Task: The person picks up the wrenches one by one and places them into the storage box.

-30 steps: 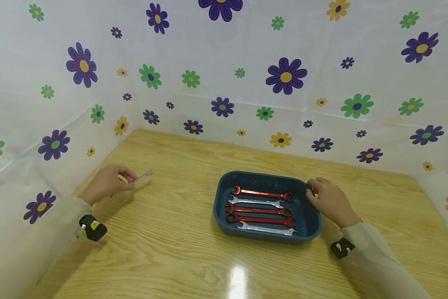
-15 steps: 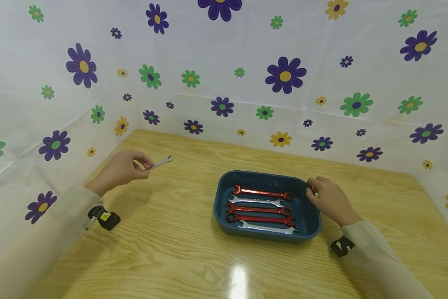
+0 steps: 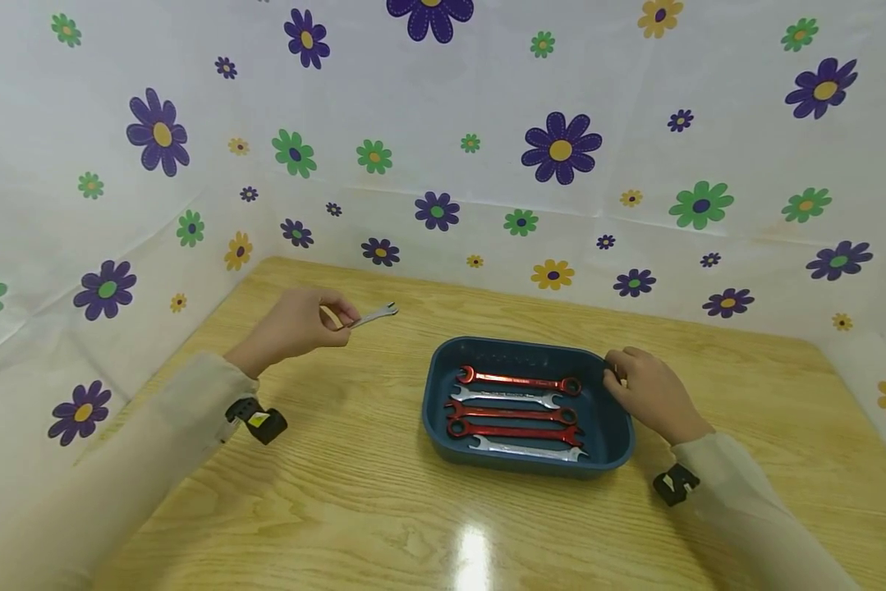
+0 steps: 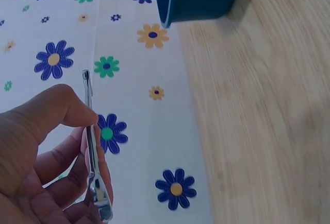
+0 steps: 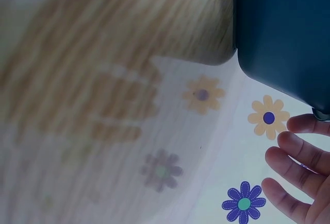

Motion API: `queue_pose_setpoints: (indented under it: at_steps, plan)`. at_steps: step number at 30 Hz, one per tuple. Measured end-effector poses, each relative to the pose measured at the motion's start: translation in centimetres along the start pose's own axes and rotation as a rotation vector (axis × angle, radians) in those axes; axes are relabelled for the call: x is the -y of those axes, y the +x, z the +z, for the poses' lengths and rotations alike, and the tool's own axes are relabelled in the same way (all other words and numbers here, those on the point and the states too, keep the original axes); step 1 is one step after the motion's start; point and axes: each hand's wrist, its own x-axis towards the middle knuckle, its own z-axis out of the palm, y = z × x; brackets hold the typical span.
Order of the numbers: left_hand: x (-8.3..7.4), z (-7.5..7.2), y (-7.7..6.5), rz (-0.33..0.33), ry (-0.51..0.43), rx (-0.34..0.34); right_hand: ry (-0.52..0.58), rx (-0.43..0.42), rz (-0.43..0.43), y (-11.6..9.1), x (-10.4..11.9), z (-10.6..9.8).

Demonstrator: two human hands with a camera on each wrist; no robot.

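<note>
In the head view my left hand (image 3: 298, 324) pinches a small silver wrench (image 3: 376, 314) above the table, left of the blue bin (image 3: 512, 465). The wrench's open end points right, toward the back of the bin. In the left wrist view the thumb presses the wrench (image 4: 92, 147) against the fingers. My right hand (image 3: 653, 394) grips the bin's rim at its back right corner; in the right wrist view its fingers (image 5: 296, 154) lie by the outer wall. Several wrenches lie side by side in the bin, among them a red wrench (image 3: 516, 380) and a silver wrench (image 3: 527, 451).
The bin stands on a wooden table (image 3: 354, 492). A white sheet with printed flowers (image 3: 398, 90) rises behind the table and along its left and right sides. Each wrist carries a small black camera, such as the left one (image 3: 261, 420).
My left hand has moved right and a little back, carrying the silver wrench closer to the bin. The right hand, the bin and the wrenches in it have stayed in place.
</note>
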Motion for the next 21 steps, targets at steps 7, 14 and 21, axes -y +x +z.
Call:
queue_pose_setpoints:
  at_steps: [7, 14, 21]
  plan:
    - [-2.3, 1.3, 1.3, 0.061, -0.018, 0.011, 0.001, 0.001, 0.001, 0.0, -0.1, 0.1]
    - [-4.9, 2.6, 2.3, 0.106, -0.023, 0.050, 0.001, 0.008, 0.017, 0.0, -0.1, 0.2]
    - [-7.6, 3.8, 3.2, 0.172, -0.035, 0.103, 0.004, 0.002, 0.010, 0.0, 0.0, 0.0]
